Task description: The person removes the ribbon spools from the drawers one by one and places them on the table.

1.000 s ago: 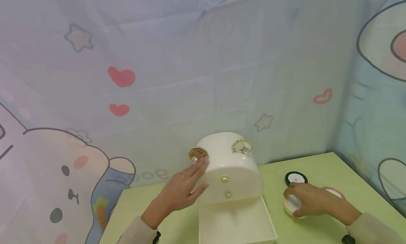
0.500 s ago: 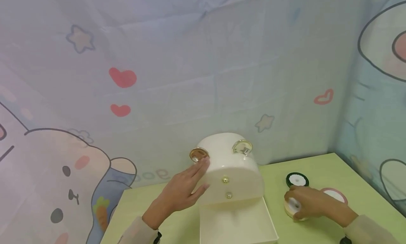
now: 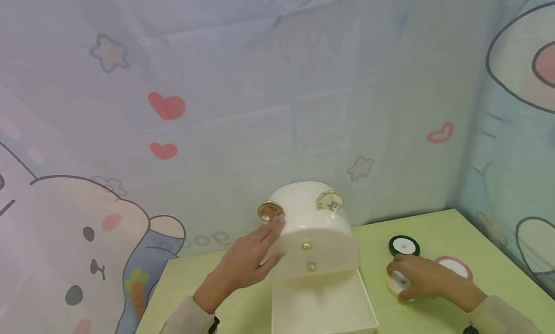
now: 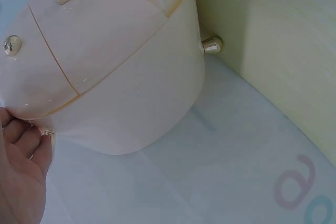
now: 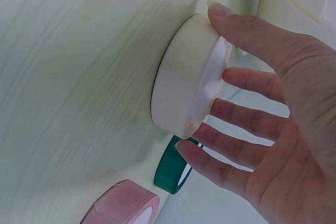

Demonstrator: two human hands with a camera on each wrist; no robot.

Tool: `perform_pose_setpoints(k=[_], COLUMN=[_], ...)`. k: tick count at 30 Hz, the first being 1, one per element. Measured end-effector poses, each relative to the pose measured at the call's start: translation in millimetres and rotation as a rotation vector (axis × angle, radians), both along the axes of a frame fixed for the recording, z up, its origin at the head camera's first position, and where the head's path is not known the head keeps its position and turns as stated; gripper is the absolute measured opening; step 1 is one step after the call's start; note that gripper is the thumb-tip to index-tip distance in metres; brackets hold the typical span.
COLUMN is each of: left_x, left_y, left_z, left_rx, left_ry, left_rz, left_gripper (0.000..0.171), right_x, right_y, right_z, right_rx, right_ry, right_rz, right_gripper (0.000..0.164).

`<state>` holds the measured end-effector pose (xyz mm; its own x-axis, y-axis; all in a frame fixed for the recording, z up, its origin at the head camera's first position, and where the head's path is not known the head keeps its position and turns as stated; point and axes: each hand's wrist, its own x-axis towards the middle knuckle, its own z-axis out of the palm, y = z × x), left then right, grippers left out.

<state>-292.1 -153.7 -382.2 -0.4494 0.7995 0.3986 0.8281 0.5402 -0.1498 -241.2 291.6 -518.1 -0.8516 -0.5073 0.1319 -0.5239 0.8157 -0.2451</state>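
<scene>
A white storage box (image 3: 312,218) with a rounded top, gold knobs and two gold-rimmed, ear-like pieces stands against the back cloth. Its lower drawer (image 3: 323,300) is pulled out at the front. My left hand (image 3: 243,261) rests on the box's left side, fingers extended and fingertips at the left ear piece (image 3: 270,211). At the right, my right hand (image 3: 422,276) holds a roll of cream ribbon (image 5: 184,77) by its rim. In the right wrist view the thumb lies over one edge, with fingers spread along its face and opposite edge.
A dark green ribbon roll (image 3: 404,246) lies just behind the right hand. Beside that wrist is a pink-rimmed roll (image 3: 455,267). A printed cloth (image 3: 260,107) hangs behind and to the right of the light green table (image 3: 433,228).
My right hand has shifted slightly toward me at the cream ribbon roll, uncovering more of the pink-rimmed and green rolls. The left hand keeps its place on the box.
</scene>
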Motion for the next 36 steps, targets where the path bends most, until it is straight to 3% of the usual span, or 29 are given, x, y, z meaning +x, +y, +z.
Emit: perform_pose_setpoints(k=[8,17,23,28,32,36], left_x=[0.1,1.1,-0.1,-0.1,0.2,0.1], left_y=[-1.0,-1.2,-1.4,-1.8,-1.9,-1.8], left_z=[0.6,3.9,8.5,9.9,10.1,10.9], left_rx=[-0.001,-0.038,-0.066,-0.075,-0.072,-0.061], left_ry=[0.014,-0.014,0.014,0.027,0.017,0.026], left_rz=[-0.004,0.009,0.007,0.004,0.003,-0.009], left_gripper=[0.066,0.067,0.066,0.065,0.065,0.066], right_x=[1.0,7.2,20.5,34.2,43.6,51.7], right_y=[-1.6,-15.8,-35.2,-51.9,-62.8,-74.2], right_z=[4.2,15.4,34.6,46.7,51.2,52.4], right_rx=[0.011,0.003,-0.011,-0.024,-0.03,-0.061], right_ry=[0.052,0.31,0.41,0.434,0.479,0.586], right_rz=[0.017,0.056,0.078,0.115,0.153,0.193], right_gripper=[0.044,0.032,0.023,0.019,0.022,0.024])
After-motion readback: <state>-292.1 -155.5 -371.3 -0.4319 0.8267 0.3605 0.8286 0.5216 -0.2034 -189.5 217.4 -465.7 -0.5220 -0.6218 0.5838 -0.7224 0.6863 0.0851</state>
